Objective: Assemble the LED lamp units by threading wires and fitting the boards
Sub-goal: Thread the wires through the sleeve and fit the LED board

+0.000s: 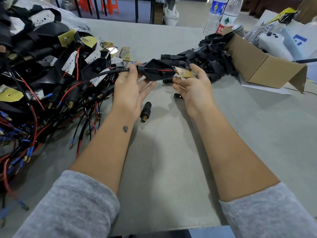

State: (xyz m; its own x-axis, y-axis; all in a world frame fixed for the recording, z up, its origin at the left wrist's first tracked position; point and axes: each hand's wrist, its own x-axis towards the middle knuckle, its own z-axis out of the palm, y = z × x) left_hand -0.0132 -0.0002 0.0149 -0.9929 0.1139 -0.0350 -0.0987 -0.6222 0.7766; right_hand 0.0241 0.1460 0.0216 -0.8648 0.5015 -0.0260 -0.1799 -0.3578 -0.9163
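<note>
Head view: above the grey table [171, 160], the left hand [128, 88] pinches the neck of a black lamp housing [155, 70], its other fingers spread; the right hand [193, 88], fingers loosely curled, touches its far end beside the LED board [184, 73] on a red wire [165, 70]
</note>
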